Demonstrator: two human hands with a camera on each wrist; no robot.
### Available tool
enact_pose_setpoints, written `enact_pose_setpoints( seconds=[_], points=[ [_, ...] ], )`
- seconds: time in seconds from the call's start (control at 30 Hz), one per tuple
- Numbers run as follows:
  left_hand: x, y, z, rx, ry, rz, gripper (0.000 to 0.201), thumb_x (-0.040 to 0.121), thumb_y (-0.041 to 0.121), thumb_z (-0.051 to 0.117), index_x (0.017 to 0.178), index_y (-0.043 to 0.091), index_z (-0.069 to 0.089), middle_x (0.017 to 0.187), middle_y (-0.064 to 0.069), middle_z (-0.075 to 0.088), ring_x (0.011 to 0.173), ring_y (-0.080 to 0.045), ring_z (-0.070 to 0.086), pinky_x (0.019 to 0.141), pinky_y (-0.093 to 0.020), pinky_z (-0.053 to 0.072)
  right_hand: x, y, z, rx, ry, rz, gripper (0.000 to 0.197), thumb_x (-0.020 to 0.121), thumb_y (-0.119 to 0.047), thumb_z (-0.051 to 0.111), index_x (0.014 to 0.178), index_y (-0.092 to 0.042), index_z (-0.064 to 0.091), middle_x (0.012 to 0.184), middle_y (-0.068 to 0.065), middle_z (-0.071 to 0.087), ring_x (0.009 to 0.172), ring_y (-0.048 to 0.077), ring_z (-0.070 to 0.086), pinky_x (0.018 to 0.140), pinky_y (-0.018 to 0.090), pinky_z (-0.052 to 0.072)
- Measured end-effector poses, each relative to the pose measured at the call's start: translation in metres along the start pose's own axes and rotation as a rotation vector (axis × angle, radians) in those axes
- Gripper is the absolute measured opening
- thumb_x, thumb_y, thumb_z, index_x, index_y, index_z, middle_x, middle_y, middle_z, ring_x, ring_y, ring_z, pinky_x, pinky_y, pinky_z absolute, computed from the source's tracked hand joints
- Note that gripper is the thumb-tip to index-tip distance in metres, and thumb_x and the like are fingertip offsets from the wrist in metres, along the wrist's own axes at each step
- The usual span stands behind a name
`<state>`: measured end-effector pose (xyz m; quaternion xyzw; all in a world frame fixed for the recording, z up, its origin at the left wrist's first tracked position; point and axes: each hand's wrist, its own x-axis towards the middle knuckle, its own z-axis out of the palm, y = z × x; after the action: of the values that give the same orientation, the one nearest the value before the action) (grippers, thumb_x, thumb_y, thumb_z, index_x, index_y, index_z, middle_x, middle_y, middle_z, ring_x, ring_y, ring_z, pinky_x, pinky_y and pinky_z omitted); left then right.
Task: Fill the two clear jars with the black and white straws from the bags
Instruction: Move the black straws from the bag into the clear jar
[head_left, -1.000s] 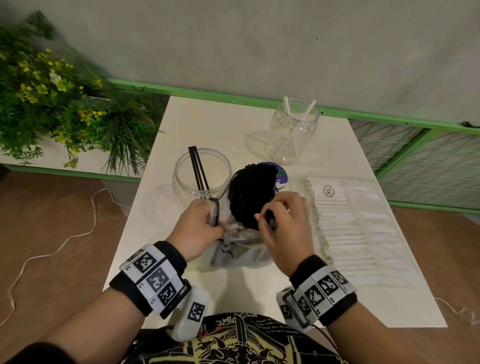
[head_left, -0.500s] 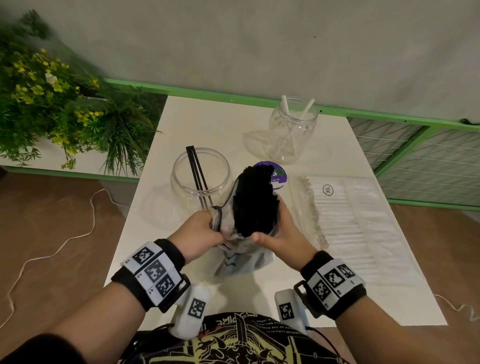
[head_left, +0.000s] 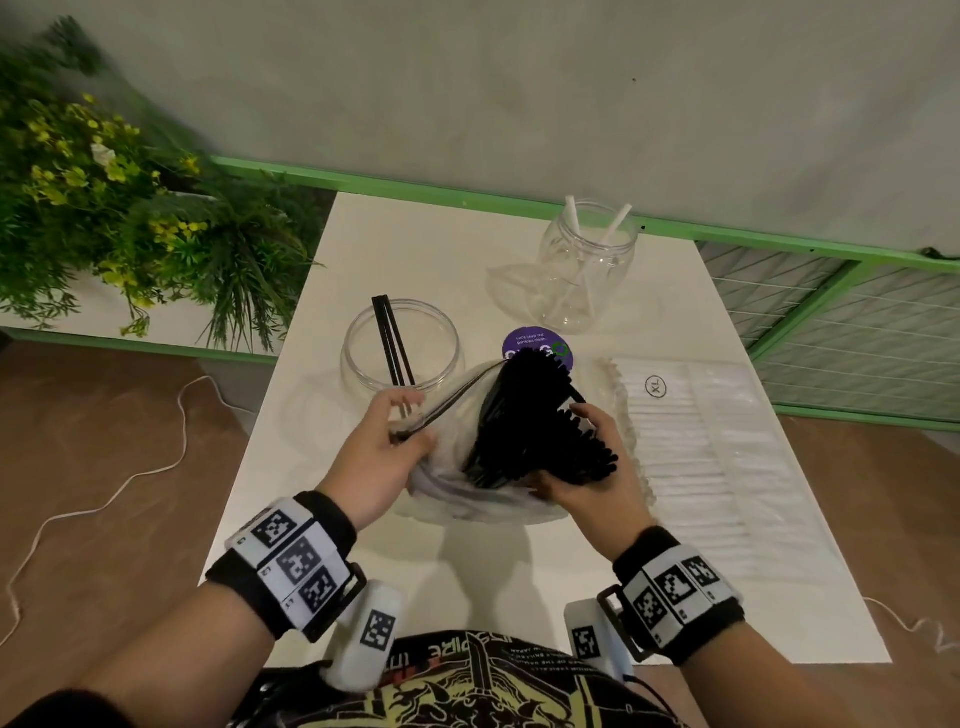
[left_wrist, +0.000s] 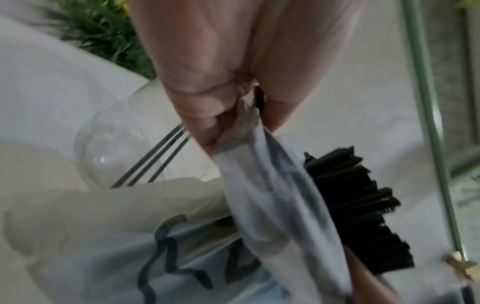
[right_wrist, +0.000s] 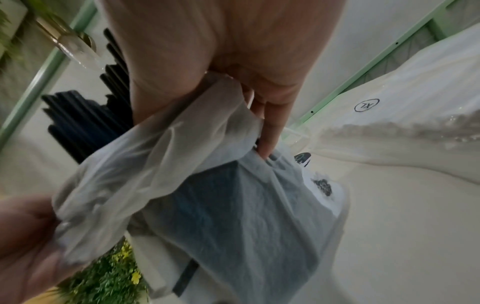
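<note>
On the white table (head_left: 467, 249), a thin translucent plastic bag (head_left: 483, 499) is held up between both hands, with a thick bundle of black straws (head_left: 540, 415) fanning out of its open mouth. The left rim of the bag is pinched by the left hand (head_left: 384, 457), its thumb and curled fingers closed on the gathered plastic, as is plainly seen in the left wrist view (left_wrist: 233, 115). The right side of the bag is gripped by the right hand (head_left: 597, 478), whose fingers are wrapped round the plastic just under the straw ends; in the right wrist view the fingers (right_wrist: 270, 127) are seen pressed into the bunched film. Just beyond the left hand a wide clear jar (head_left: 400, 348) is stood, and a few black straws are leaned inside it against its rim. Farther back and to the right, well apart from it, a second clear jar (head_left: 587, 270) is stood upright with two white straws (head_left: 597, 244) crossed in it. To the right of the held bag, a flat clear bag of white straws (head_left: 701, 452), marked XL, is laid on the table. A round purple label (head_left: 535, 343) is partly hidden behind the black bundle. Green plants with yellow flowers (head_left: 130, 208) are seen left of the table.
</note>
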<state>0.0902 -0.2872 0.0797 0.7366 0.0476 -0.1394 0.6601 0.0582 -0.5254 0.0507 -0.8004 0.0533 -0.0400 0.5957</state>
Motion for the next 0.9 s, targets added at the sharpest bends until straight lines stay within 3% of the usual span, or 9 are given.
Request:
enact_pose_setpoints(
  seconds=[0.07,0.13,0.23,0.3,0.37,0.53,0.6,0.7,0.9],
  points=[
    [-0.005,0.001,-0.008,0.205,-0.05,0.161,0.06,0.091,0.0,0.049,0.129,0.046,0.046,0.115,0.006,0.06,0.093,-0.008,0.063,0.081,-0.028,0.052,0.0,-0.005,-0.004,-0.004,-0.005,-0.011,0.08,0.051,-0.044,0.081,0.123,-0.034,0.049,0.116,-0.01,0.058,0.105,0.003,0.058,0.092,0.021,0.048],
    [-0.008,0.004,-0.011,0.381,-0.104,0.302,0.064,0.088,-0.003,0.044,0.13,0.046,0.048,0.123,0.012,0.056,0.115,-0.002,0.052,0.098,-0.014,0.039,-0.001,-0.009,-0.006,-0.033,-0.029,-0.006,0.078,0.051,-0.045,0.084,0.121,-0.032,0.052,0.115,-0.012,0.059,0.102,-0.006,0.056,0.086,0.008,0.043],
    [-0.013,0.014,-0.014,0.504,-0.221,0.227,0.049,0.081,0.046,0.045,0.13,0.047,0.043,0.106,0.009,0.051,0.108,-0.009,0.051,0.089,-0.012,0.035,0.001,-0.01,-0.007,-0.081,-0.06,0.004,0.064,0.063,-0.033,0.088,0.116,-0.036,0.052,0.113,-0.014,0.06,0.101,-0.011,0.055,0.081,0.004,0.041],
    [-0.014,0.019,-0.015,0.707,-0.333,0.181,0.087,0.064,0.08,0.047,0.141,0.042,0.031,0.111,0.01,0.046,0.111,-0.008,0.047,0.095,-0.023,0.037,0.004,-0.011,-0.007,-0.095,-0.071,0.005,0.057,0.067,-0.03,0.086,0.111,-0.04,0.052,0.11,-0.015,0.063,0.101,-0.008,0.057,0.08,0.005,0.042],
    [-0.014,0.021,-0.011,0.978,-0.36,0.241,0.104,0.051,0.089,0.054,0.14,0.04,0.029,0.112,0.009,0.045,0.108,-0.008,0.044,0.096,-0.027,0.04,0.007,-0.012,-0.005,-0.104,-0.085,0.011,0.053,0.068,-0.031,0.085,0.108,-0.042,0.053,0.107,-0.015,0.064,0.098,-0.008,0.059,0.078,0.005,0.042],
    [-0.005,0.017,0.003,1.093,-0.196,0.244,0.046,0.074,0.055,0.067,0.103,0.02,0.062,0.095,-0.002,0.06,0.092,-0.021,0.059,0.074,-0.03,0.046,0.013,-0.009,-0.006,-0.145,-0.176,0.002,0.062,0.066,-0.048,0.081,0.121,-0.037,0.054,0.115,-0.009,0.062,0.109,0.001,0.056,0.094,0.023,0.044],
    [-0.004,0.02,0.006,1.107,-0.164,0.237,0.032,0.082,0.046,0.064,0.084,0.014,0.061,0.085,-0.002,0.058,0.086,-0.024,0.059,0.067,-0.03,0.043,0.011,-0.009,-0.011,-0.205,-0.22,-0.004,0.071,0.062,-0.056,0.077,0.125,-0.037,0.051,0.116,-0.011,0.052,0.112,-0.006,0.049,0.098,0.015,0.039],
    [0.0,0.01,0.005,1.012,-0.162,0.255,0.026,0.084,0.036,0.063,0.083,0.011,0.067,0.089,-0.001,0.056,0.086,-0.02,0.057,0.073,-0.032,0.045,0.006,-0.009,-0.018,-0.279,-0.229,-0.039,0.077,0.055,-0.064,0.074,0.122,-0.032,0.053,0.118,-0.015,0.041,0.115,-0.009,0.042,0.095,0.003,0.033],
    [-0.006,0.01,0.013,0.692,-0.189,0.223,0.004,0.083,0.017,0.066,0.084,0.016,0.069,0.084,0.004,0.063,0.078,-0.01,0.057,0.064,-0.008,0.037,0.003,-0.002,-0.014,-0.193,-0.328,0.041,0.055,0.064,-0.037,0.083,0.113,-0.023,0.065,0.112,-0.002,0.067,0.106,0.006,0.062,0.092,0.025,0.05]
  ],
)
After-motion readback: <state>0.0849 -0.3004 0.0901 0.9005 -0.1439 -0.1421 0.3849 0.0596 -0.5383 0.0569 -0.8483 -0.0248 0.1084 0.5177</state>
